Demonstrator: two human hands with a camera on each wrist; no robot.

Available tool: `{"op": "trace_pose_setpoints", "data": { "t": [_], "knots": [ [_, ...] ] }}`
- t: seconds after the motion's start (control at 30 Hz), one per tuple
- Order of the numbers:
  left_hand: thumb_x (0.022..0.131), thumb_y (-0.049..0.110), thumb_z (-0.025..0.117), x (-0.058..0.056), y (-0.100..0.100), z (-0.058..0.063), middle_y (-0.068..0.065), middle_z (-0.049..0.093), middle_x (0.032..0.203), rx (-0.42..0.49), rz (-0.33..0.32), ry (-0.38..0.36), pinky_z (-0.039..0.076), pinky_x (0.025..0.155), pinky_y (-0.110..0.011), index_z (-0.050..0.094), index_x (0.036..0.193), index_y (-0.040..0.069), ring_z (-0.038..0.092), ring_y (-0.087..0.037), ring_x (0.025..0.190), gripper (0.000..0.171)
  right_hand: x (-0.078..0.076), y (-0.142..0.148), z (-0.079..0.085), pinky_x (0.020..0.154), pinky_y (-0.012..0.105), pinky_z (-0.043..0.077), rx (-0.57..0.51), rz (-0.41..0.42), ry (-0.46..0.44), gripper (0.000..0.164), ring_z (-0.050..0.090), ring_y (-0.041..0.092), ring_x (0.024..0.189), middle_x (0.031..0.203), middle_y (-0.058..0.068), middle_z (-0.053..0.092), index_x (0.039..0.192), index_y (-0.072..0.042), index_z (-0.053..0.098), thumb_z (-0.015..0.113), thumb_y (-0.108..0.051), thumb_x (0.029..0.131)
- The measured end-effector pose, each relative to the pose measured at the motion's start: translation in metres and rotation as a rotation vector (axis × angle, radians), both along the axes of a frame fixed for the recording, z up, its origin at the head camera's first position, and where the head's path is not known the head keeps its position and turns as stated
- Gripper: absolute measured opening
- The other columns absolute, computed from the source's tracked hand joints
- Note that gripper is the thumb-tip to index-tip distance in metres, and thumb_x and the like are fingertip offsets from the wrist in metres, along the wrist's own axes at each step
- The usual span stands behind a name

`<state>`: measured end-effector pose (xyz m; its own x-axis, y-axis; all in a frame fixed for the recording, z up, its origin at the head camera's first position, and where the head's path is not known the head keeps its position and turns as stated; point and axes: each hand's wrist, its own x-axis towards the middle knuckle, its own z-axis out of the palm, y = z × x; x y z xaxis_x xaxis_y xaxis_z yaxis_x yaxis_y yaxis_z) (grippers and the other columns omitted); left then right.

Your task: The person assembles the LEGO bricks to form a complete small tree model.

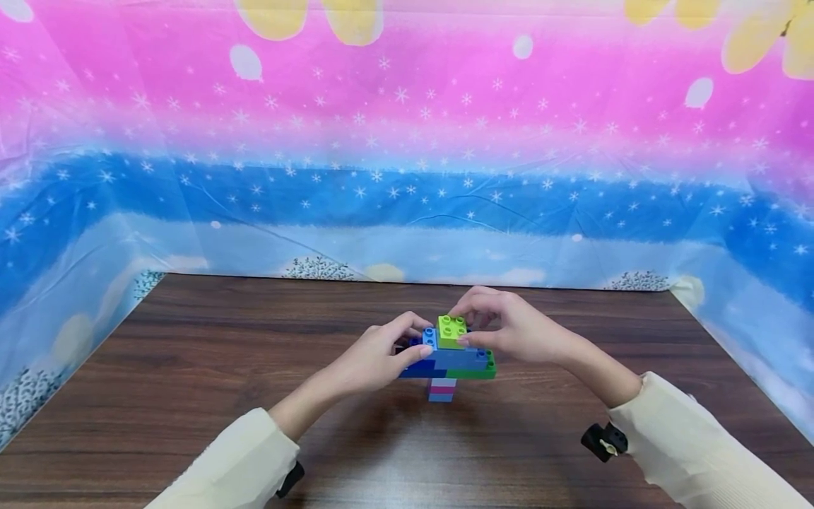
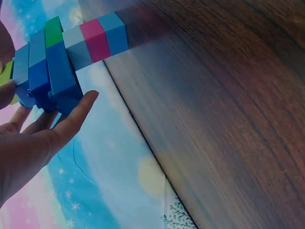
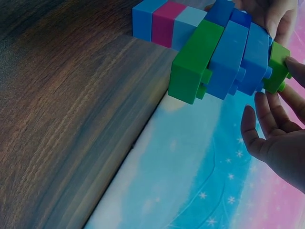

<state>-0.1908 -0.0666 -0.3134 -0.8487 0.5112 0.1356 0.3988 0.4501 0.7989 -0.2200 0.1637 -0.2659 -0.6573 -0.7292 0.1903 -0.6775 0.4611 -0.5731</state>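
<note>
A tower of toy building bricks point(image 1: 458, 359) stands on the table. Its narrow stem point(image 1: 441, 390) stacks light blue, pink and pale bricks. Wider layers sit above, with a long green brick point(image 3: 195, 62) at the right and a dark blue brick point(image 2: 62, 78) at the left. On top, at the right end of a blue brick point(image 3: 255, 57), is a lime green brick point(image 1: 449, 334). My right hand point(image 1: 518, 329) pinches this lime brick between thumb and fingers. From the left, my left hand point(image 1: 375, 359) grips the blue upper layers, thumb in front and fingers behind.
The brown wooden table point(image 1: 210, 367) spreads around the tower. A patterned cloth point(image 1: 394, 198) in pink and blue hangs behind it and along both sides. Black wrist devices point(image 1: 604, 442) sit at the cream sleeves point(image 1: 693, 438).
</note>
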Motion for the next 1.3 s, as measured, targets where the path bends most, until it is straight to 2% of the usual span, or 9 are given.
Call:
{"op": "trace_pose_setpoints", "data": {
  "t": [0.27, 0.5, 0.73, 0.87, 1.0, 1.3],
  "knots": [
    [0.096, 0.036, 0.044, 0.002, 0.007, 0.004, -0.013, 0.056, 0.117, -0.009, 0.019, -0.007, 0.044, 0.085, -0.044, 0.037, 0.132, 0.016, 0.055, -0.025, 0.105, 0.042, -0.001, 0.0, -0.001, 0.077, 0.03, 0.048, -0.005, 0.017, -0.001, 0.028, 0.054, 0.015, 0.086, 0.107, 0.002, 0.056, 0.112, -0.006, 0.061, 0.065, -0.014, 0.086],
    [0.098, 0.037, 0.04, 0.003, 0.012, 0.005, -0.012, 0.058, 0.11, -0.024, 0.024, 0.047, 0.045, 0.079, -0.042, 0.033, 0.132, 0.021, 0.057, -0.022, 0.096, 0.038, -0.001, 0.0, -0.003, 0.078, 0.034, 0.048, -0.015, 0.014, -0.002, 0.028, 0.052, 0.014, 0.085, 0.106, 0.002, 0.056, 0.112, -0.006, 0.061, 0.065, -0.013, 0.085],
    [0.097, 0.038, 0.041, 0.003, 0.012, 0.005, -0.011, 0.058, 0.109, -0.031, 0.039, 0.047, 0.045, 0.077, -0.042, 0.036, 0.13, 0.022, 0.057, -0.022, 0.096, 0.037, -0.001, 0.001, -0.005, 0.075, 0.032, 0.049, -0.029, 0.012, 0.003, 0.028, 0.055, 0.013, 0.083, 0.104, 0.001, 0.057, 0.112, -0.007, 0.06, 0.066, -0.013, 0.085],
    [0.097, 0.038, 0.041, 0.003, 0.012, 0.006, -0.012, 0.058, 0.109, -0.028, 0.045, 0.032, 0.046, 0.078, -0.042, 0.036, 0.129, 0.023, 0.057, -0.022, 0.097, 0.036, 0.0, 0.002, -0.006, 0.074, 0.033, 0.049, -0.049, 0.003, -0.024, 0.029, 0.057, 0.014, 0.084, 0.103, 0.001, 0.058, 0.112, -0.008, 0.059, 0.066, -0.012, 0.084],
    [0.097, 0.039, 0.041, 0.004, 0.013, 0.007, -0.011, 0.058, 0.108, -0.022, 0.05, 0.021, 0.046, 0.077, -0.042, 0.037, 0.128, 0.025, 0.057, -0.021, 0.095, 0.035, 0.001, 0.005, -0.006, 0.078, 0.036, 0.048, -0.046, -0.015, -0.054, 0.028, 0.058, 0.014, 0.089, 0.106, 0.002, 0.059, 0.112, -0.008, 0.059, 0.065, -0.012, 0.086],
    [0.096, 0.039, 0.042, 0.005, 0.014, 0.006, -0.01, 0.059, 0.107, -0.022, 0.057, 0.027, 0.046, 0.075, -0.038, 0.037, 0.128, 0.026, 0.058, -0.02, 0.092, 0.035, 0.001, 0.012, -0.006, 0.083, 0.038, 0.046, -0.064, -0.02, -0.197, 0.028, 0.057, 0.017, 0.1, 0.108, 0.002, 0.059, 0.118, -0.01, 0.055, 0.059, -0.017, 0.09]
  ]
}}
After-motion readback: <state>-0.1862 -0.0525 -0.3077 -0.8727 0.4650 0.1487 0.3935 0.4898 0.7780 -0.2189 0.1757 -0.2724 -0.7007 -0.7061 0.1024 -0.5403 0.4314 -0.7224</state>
